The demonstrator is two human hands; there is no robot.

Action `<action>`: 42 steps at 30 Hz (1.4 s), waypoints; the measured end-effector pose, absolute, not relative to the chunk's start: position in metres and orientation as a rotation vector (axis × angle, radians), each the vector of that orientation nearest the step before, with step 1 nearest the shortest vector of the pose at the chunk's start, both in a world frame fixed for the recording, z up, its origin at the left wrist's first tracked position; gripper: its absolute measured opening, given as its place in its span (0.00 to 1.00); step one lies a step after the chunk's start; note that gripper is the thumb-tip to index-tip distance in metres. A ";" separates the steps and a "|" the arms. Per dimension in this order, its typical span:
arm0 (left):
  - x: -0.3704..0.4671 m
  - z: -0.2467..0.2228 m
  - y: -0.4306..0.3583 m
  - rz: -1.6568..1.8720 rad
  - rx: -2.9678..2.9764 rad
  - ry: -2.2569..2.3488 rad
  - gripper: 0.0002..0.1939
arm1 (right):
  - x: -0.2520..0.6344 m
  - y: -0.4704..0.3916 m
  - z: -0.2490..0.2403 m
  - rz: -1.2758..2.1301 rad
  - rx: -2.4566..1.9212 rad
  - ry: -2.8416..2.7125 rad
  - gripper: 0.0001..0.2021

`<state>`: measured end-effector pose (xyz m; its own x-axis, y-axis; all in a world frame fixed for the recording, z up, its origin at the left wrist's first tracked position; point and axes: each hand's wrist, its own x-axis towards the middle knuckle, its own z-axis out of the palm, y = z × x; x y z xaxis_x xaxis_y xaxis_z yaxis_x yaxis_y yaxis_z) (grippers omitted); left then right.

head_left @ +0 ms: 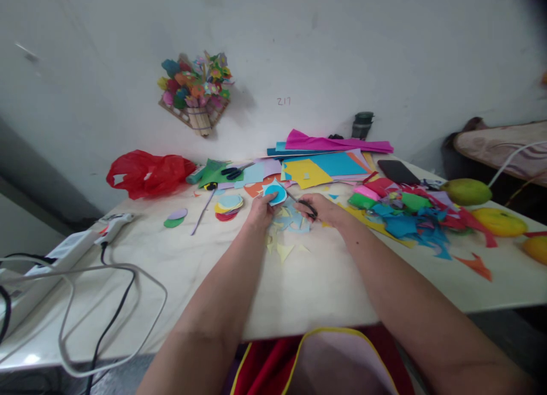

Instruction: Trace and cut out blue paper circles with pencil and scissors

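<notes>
My left hand (261, 211) pinches a blue paper circle (276, 195) laid on a piece of white paper (280, 185), over the middle of the table. In my right hand (319, 208) is a pair of dark-handled scissors (307, 207), its blades pointing left at the paper's edge. Whether the blades are parted I cannot tell. Below both hands lie pale blue paper scraps (294, 219) and pale yellow scraps (284, 251). Left of my left hand sits a stack of cut paper circles (229, 203), pale blue, yellow and red.
Coloured paper sheets (342, 164) lie at the back, with a second pair of scissors (233, 171). A red plastic bag (147, 174) is at back left, a power strip (70, 248) with cables at left. Scraps (399, 218), a phone (398, 171) and mangoes (465, 191) occupy the right.
</notes>
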<state>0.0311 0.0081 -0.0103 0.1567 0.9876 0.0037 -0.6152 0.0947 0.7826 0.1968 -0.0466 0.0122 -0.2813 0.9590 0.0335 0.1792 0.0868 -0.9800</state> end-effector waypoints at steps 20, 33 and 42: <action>0.030 -0.010 0.009 1.324 0.730 0.645 0.06 | 0.196 -0.048 0.015 1.226 -1.166 -1.617 0.13; 0.031 -0.012 0.009 1.304 0.787 0.643 0.05 | 0.199 -0.045 0.009 1.283 -1.200 -1.577 0.12; 0.033 -0.010 0.005 1.293 0.807 0.642 0.05 | 0.195 -0.048 0.014 1.300 -1.233 -1.518 0.12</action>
<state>0.0325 0.0055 -0.0100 0.1746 0.9843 0.0264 -0.5738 0.0799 0.8151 0.1954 -0.0482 0.0139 -0.2326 0.9720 -0.0336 0.1831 0.0098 -0.9830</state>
